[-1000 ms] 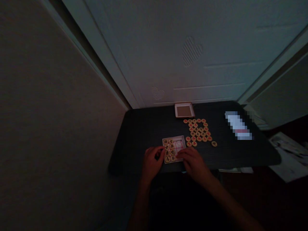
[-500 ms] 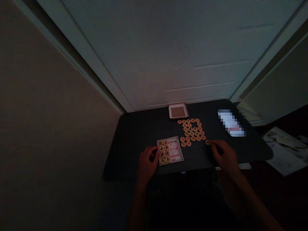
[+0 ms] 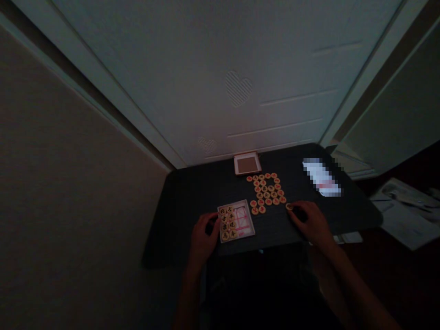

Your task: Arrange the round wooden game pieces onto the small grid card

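My left hand grips the left edge of a shallow white box, thumb and forefinger closed at its rim. Two columns of round xiangqi pieces with black characters lie in the box's left half; a pink-lined sheet shows in the right half. My right hand pinches a single xiangqi piece at the table's surface; its fingers partly cover the piece. Up and left of that hand, more xiangqi pieces, with red or dark characters, are spread in loose rows on the table.
Behind the pieces an open box lid with a brown inside lies against a white door. A bright blurred-out object rests on the right of the dark table. Papers lie lower, off the right edge.
The camera view has shifted slightly, so the table sits a little further left and lower. Both hands keep their places at the box and the single piece.
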Demonstrator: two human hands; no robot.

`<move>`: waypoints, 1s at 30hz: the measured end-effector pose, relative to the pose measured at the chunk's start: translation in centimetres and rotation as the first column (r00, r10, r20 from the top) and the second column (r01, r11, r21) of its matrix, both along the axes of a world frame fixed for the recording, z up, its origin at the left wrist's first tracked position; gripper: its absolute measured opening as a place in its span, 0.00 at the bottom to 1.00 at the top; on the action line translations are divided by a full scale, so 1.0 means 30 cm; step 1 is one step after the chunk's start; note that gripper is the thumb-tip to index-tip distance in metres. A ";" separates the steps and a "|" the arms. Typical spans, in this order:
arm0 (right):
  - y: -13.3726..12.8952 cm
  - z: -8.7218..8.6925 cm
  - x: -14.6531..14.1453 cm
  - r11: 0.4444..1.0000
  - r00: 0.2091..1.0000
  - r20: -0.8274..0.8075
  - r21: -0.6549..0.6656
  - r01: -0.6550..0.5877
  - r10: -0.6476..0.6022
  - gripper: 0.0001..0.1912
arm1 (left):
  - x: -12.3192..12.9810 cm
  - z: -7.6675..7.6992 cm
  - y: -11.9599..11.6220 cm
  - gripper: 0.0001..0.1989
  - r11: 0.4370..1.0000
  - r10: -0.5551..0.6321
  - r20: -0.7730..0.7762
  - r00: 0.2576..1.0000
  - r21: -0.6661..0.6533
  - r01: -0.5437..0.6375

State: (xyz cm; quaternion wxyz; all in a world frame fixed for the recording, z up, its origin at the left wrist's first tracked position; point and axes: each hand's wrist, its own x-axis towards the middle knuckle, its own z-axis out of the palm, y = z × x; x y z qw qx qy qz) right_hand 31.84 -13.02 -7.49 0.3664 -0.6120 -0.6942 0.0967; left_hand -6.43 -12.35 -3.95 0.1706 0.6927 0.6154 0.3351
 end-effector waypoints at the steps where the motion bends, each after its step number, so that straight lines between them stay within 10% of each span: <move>1: -0.001 -0.001 -0.001 1.000 1.000 -0.004 0.002 0.011 -0.011 0.15 | 0.004 0.012 0.011 0.12 1.000 -0.007 0.015 1.000 0.018 0.007; 12: -0.010 0.011 -0.024 0.998 0.996 -0.066 0.015 0.059 -0.058 0.15 | 0.237 0.193 0.323 0.09 0.890 -0.436 -0.122 0.892 0.085 0.447; 21: -0.020 0.018 -0.029 0.999 0.998 -0.052 0.012 0.035 -0.034 0.12 | 0.399 0.174 0.476 0.10 0.766 -0.628 -0.244 0.739 -0.028 0.642; 30: -0.022 0.020 -0.027 0.999 0.999 -0.039 0.022 0.025 -0.024 0.11 | 0.380 0.183 0.526 0.09 0.742 -0.670 -0.168 0.724 -0.189 0.643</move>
